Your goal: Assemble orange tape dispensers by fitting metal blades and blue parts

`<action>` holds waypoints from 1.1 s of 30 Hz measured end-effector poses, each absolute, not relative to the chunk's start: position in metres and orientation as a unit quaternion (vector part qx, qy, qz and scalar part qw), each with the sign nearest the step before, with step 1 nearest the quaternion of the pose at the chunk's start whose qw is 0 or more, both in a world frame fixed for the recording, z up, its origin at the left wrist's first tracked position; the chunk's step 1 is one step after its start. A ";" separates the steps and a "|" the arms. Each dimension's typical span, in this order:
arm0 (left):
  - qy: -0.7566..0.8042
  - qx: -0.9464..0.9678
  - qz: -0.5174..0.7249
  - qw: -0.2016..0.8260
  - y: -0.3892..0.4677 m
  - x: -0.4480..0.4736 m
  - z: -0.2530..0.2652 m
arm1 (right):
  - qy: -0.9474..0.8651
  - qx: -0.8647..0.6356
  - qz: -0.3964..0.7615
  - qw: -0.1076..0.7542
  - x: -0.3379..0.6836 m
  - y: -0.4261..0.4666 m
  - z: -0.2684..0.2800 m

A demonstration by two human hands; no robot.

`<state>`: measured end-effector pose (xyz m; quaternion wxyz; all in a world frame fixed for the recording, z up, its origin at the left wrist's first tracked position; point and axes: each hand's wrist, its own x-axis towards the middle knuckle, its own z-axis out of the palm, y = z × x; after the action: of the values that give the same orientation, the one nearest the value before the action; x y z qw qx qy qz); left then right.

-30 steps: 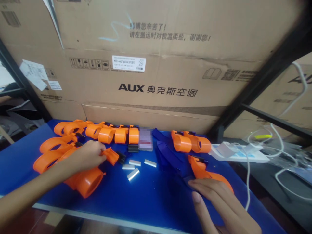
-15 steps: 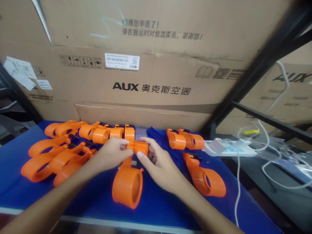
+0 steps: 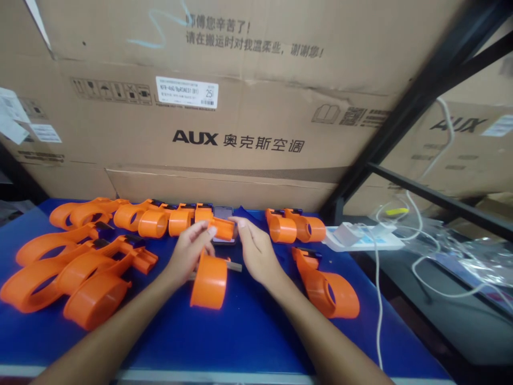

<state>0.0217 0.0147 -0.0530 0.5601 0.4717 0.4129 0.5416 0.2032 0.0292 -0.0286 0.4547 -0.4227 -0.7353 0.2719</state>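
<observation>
My left hand (image 3: 190, 248) is closed on an orange plastic ring holder (image 3: 209, 282), thumb along its trough-shaped upper end. The holder's wide ring hangs below the fingers. My right hand (image 3: 258, 248) is at the right end of that upper piece, fingers stretched out and fingertips beside it; whether they touch I cannot tell. Behind the ring a small flat bar (image 3: 234, 266) sticks out to the right. Just beyond the hands a phone-like device (image 3: 223, 213) is partly covered by the holder.
Several similar orange holders (image 3: 98, 299) with dark blue clips lie at left and along the back. Others, including one holder (image 3: 336, 294), lie to the right. A white power strip (image 3: 364, 238) with cables sits at the right edge. A large cardboard box (image 3: 240, 91) stands behind the blue table (image 3: 256, 331).
My right hand has come off the holder's upper piece and moved slightly right, while my left hand keeps hold. The holder has turned a little, and the camera view has shifted right.
</observation>
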 end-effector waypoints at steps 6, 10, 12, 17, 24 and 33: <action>0.449 0.385 0.582 0.558 0.017 0.007 -0.057 | -0.898 -0.405 0.057 0.162 0.234 0.022 -0.025; 0.467 0.379 0.567 0.563 0.017 0.005 -0.059 | -0.920 -0.386 0.022 0.069 0.236 0.018 -0.032; 0.463 0.388 0.559 0.568 0.017 0.006 -0.060 | -0.922 -0.381 0.009 0.060 0.233 0.018 -0.034; 0.459 0.391 0.577 0.551 0.016 0.008 -0.060 | -0.920 -0.384 0.005 0.081 0.228 0.021 -0.032; 0.460 0.397 0.574 0.548 0.013 0.014 -0.064 | -0.805 -0.449 0.227 0.315 0.231 0.025 -0.032; 0.439 0.412 0.558 0.571 0.005 0.025 -0.062 | -0.631 -0.405 0.430 0.502 0.225 0.033 -0.036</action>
<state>0.0248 0.0047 -0.0624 0.5707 0.4120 0.4395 0.5581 0.2253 0.0328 -0.0359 0.5019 -0.4050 -0.6314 0.4305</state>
